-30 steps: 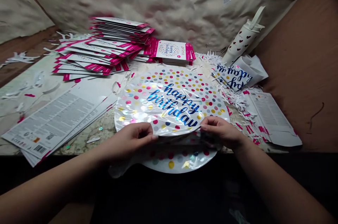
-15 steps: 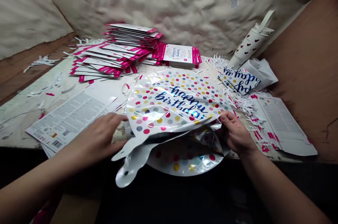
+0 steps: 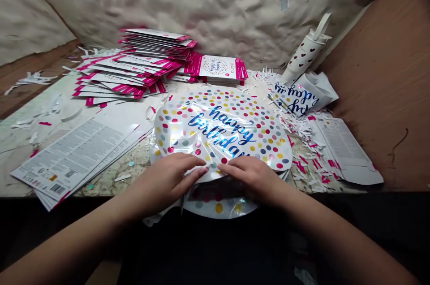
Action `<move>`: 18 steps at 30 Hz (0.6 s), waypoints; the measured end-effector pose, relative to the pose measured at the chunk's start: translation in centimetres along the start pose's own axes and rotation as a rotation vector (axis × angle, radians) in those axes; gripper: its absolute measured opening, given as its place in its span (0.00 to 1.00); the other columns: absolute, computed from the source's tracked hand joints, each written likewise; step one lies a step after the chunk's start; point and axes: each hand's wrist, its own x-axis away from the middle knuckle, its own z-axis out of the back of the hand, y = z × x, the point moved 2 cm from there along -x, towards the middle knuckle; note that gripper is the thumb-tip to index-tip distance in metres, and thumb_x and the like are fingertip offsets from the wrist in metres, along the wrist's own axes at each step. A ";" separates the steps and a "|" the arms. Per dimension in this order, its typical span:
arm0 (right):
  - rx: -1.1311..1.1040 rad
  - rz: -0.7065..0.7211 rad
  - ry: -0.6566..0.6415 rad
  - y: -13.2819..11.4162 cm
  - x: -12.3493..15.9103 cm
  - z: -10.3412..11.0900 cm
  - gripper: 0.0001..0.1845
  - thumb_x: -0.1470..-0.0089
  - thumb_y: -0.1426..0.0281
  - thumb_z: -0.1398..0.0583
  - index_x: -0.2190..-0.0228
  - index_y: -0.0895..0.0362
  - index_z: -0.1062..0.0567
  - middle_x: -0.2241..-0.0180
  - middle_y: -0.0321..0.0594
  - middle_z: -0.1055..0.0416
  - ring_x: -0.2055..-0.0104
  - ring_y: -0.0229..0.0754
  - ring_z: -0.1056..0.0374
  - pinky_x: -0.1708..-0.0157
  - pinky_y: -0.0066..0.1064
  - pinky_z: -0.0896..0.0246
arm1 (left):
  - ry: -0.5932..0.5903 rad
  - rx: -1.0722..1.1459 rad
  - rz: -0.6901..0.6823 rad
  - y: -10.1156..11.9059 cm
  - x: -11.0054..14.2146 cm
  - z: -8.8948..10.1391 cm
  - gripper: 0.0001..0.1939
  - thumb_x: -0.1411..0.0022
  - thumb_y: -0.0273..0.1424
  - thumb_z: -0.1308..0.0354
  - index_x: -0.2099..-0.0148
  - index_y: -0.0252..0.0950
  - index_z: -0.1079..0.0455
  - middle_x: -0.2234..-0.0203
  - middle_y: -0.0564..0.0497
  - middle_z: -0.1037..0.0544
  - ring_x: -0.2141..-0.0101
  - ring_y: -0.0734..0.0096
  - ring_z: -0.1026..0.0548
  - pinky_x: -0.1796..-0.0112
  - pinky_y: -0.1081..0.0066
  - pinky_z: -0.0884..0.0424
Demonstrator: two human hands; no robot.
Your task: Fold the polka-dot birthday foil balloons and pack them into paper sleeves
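Note:
A flat foil balloon (image 3: pixel 231 128), white with coloured dots and blue "happy birthday" lettering, lies in front of me at the table's near edge. My left hand (image 3: pixel 173 177) has its thumb and fingers closed on the balloon's near edge, left of the middle. Close beside it, my right hand (image 3: pixel 255 177) grips the same edge with bent fingers. Below my hands, another dotted foil layer (image 3: pixel 220 209) hangs past the table edge. Whether it belongs to the same balloon I cannot tell. The undersides of both hands are hidden.
Pink-and-white balloon packets (image 3: pixel 131 70) are piled at the back left, beside a smaller packet stack (image 3: pixel 220 67). Flat printed cards (image 3: pixel 74 155) lie at left, an opened card sleeve (image 3: pixel 352 150) at right. A rolled foil balloon (image 3: pixel 305 94), a tumbler (image 3: pixel 304 54) and paper shreds (image 3: pixel 309 137) are nearby.
My left hand let go at the balloon's left side, then came back to its near edge. My right hand has moved left toward it. The balloon's raised, folded edge now lies flatter.

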 end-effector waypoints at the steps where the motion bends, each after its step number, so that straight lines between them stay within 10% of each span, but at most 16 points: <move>1: -0.081 -0.026 -0.001 0.0 -0.5 -0.3 0.17 0.46 0.74 0.47 0.55 0.54 0.29 0.62 0.43 0.28 0.63 0.41 0.33 0.64 0.30 0.40 | 0.054 -0.021 -0.035 1.0 0.1 0.7 0.16 0.36 0.39 0.54 0.54 0.39 0.30 0.61 0.49 0.23 0.60 0.65 0.27 0.59 0.70 0.32; 7: -0.433 -0.470 0.045 1.4 -1.7 -1.0 0.26 0.51 0.54 0.42 0.89 0.58 0.36 0.87 0.30 0.46 0.82 0.31 0.49 0.80 0.24 0.55 | 0.086 -0.211 -0.305 5.0 1.9 0.7 0.09 0.39 0.33 0.49 0.58 0.39 0.30 0.67 0.49 0.24 0.67 0.67 0.27 0.64 0.68 0.33; 14: -0.613 -0.549 0.058 1.6 -2.3 -0.2 0.26 0.52 0.53 0.42 0.88 0.57 0.42 0.85 0.29 0.50 0.80 0.31 0.52 0.80 0.25 0.57 | 0.124 -0.497 -0.200 2.0 1.9 -1.9 0.18 0.39 0.21 0.57 0.48 0.34 0.36 0.61 0.43 0.27 0.64 0.62 0.29 0.62 0.62 0.37; 18: -0.604 -0.608 0.204 2.6 -2.2 0.4 0.26 0.50 0.51 0.45 0.86 0.56 0.42 0.84 0.30 0.50 0.80 0.32 0.52 0.79 0.26 0.55 | 0.100 -0.447 -0.292 1.3 3.7 -2.9 0.16 0.37 0.21 0.59 0.63 0.37 0.30 0.73 0.49 0.27 0.70 0.67 0.32 0.62 0.63 0.40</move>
